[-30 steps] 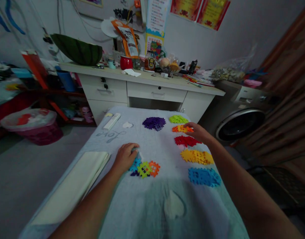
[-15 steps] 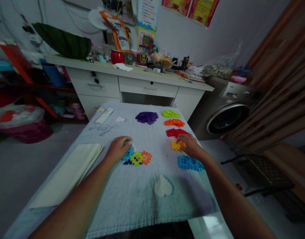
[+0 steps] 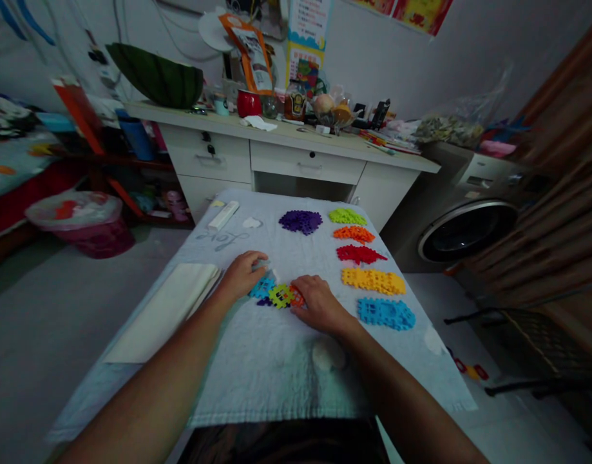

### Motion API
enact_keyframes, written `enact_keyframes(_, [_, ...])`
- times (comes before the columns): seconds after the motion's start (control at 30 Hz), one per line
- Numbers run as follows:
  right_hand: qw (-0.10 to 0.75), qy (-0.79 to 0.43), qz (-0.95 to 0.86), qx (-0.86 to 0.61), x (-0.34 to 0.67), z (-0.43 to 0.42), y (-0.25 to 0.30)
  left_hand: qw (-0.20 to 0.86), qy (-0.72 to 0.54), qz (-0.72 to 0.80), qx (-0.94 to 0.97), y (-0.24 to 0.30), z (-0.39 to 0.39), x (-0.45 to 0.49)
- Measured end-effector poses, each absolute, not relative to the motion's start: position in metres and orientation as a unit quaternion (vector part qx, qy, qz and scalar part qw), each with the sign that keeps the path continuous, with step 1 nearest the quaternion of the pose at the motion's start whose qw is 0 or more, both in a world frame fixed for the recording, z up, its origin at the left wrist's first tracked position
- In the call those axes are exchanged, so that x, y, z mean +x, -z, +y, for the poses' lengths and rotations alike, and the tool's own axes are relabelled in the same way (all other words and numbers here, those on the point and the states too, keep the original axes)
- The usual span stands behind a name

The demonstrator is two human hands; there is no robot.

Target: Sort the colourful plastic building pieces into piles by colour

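A small cluster of notched plastic building blocks lies on the cloth in front of me: a light blue block [image 3: 263,288], a lime green block [image 3: 280,296], an orange block [image 3: 297,297] and a dark purple block [image 3: 265,301] partly underneath. My left hand [image 3: 246,273] rests just beside the light blue block, fingers loosely curved and apart, holding nothing visible. Over the orange block at the cluster's right end, my right hand [image 3: 319,303] has its fingers closed and covers part of that block.
Sorted blocks lie in piles: purple [image 3: 300,222], lime [image 3: 344,216], orange [image 3: 354,234], red [image 3: 359,254], yellow [image 3: 373,281] and blue [image 3: 386,314]. Folded pale cloth [image 3: 163,316] and a white box [image 3: 223,216] lie left. A cluttered desk [image 3: 305,169] stands behind.
My right hand has moved left from the yellow pile to the orange block in the cluster. My left hand stays beside the light blue block. The camera view has shifted.
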State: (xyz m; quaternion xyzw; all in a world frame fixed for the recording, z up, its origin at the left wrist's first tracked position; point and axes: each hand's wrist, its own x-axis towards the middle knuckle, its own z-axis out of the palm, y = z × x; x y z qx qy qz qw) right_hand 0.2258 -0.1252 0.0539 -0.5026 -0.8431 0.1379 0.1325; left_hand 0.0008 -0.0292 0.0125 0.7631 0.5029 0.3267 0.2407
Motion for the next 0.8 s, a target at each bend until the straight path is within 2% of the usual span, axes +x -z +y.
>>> enact_keyframes(0.27, [0.202,-0.158,-0.814,-0.522,0.240,-0.119,-0.050,0.289,-0.220,0.443,0.820,-0.026,-0.044,0.003])
enact_keyframes(0.43, [0.253,-0.195,-0.777,-0.542,0.247,-0.113,-0.047,0.244,-0.155,0.436,0.852,-0.025,-0.051,0.012])
enact_keyframes(0.57, [0.285,-0.217,-0.724,-0.590,0.251,-0.108,-0.041,0.213,-0.156,0.442,0.857,-0.022,-0.052,0.017])
enact_keyframes(0.8, [0.238,-0.088,-0.751,-0.609,0.257,-0.109,-0.034,0.214,-0.206,0.447,0.844,-0.018,-0.050,0.019])
